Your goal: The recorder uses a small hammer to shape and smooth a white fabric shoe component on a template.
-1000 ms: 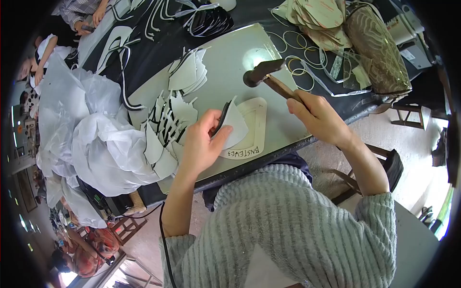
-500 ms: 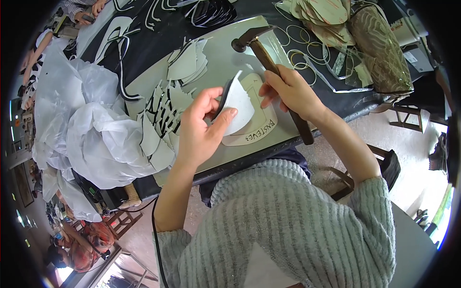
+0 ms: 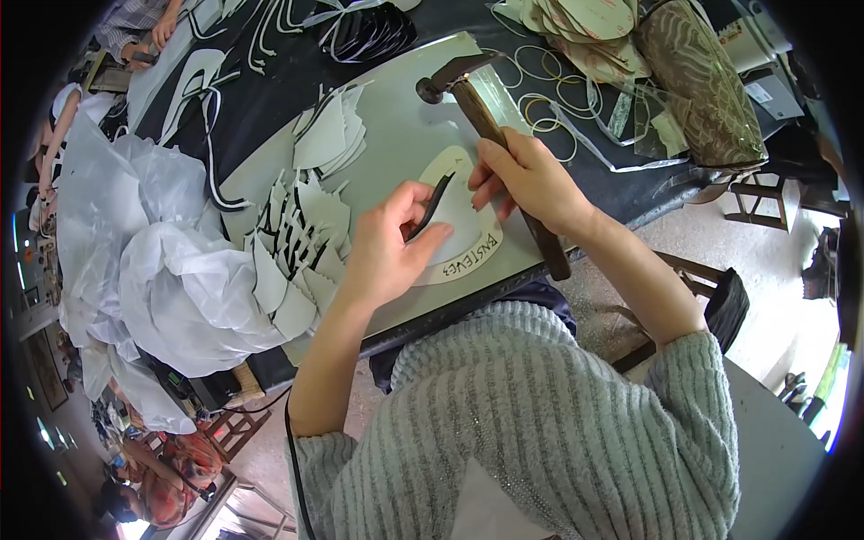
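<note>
My left hand [image 3: 391, 247] is closed on a thin white cut piece with a black edge [image 3: 438, 198], pinched between thumb and fingers. Its black edge shows most clearly; my fingers cover part of it. My right hand [image 3: 540, 184] grips a hammer [image 3: 481, 112] by its wooden handle, with the dark metal head pointing away from me. Thumb and fingertips of that hand are close to the left hand's piece. Beneath both hands lies a cream, rounded pattern piece [image 3: 463, 263] with handwriting on it, on a grey-green board [image 3: 387, 121].
White pieces with black edges [image 3: 297, 234] lie left of my hands, with a stack of pale pieces [image 3: 328, 135] beyond. Crumpled translucent plastic [image 3: 189, 288] covers the left side. Rings [image 3: 544, 112] and a patterned roll [image 3: 702, 85] lie at far right. Another person's hand [image 3: 166, 25] is at top left.
The white piece in my left hand has turned, so less of its white face shows. My right hand and the hammer have shifted slightly left in the picture, as has the whole table.
</note>
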`<state>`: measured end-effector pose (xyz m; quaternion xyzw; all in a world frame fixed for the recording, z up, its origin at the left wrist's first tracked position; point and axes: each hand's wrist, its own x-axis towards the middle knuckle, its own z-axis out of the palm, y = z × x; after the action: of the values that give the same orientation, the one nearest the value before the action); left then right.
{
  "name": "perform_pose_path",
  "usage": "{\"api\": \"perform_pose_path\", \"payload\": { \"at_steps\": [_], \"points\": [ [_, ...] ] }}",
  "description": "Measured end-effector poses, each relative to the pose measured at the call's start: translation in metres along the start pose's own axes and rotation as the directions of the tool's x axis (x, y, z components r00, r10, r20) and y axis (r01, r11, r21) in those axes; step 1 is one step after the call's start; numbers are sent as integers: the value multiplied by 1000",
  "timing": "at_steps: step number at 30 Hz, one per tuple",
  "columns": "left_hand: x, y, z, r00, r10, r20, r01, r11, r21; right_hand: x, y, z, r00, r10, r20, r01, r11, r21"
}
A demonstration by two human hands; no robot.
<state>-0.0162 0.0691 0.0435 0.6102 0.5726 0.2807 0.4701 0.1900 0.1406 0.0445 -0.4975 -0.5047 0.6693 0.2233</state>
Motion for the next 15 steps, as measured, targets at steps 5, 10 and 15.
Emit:
{"api": "perform_pose_path", "payload": {
  "at_steps": [5, 10, 15],
  "points": [
    [0, -1, -1, 999, -41, 21, 44, 990, -133, -2, -3, 2, 1000, 8, -9, -8, 1000, 1],
    [0, 2, 2, 999, -35, -7, 35, 997, -65, -2, -1, 3, 1000, -5, -10, 5, 1000, 15],
    [2, 1, 3, 999, -26, -26, 25, 999, -22, -2, 0, 3, 1000, -7, -11, 7, 1000, 24]
  ]
}}
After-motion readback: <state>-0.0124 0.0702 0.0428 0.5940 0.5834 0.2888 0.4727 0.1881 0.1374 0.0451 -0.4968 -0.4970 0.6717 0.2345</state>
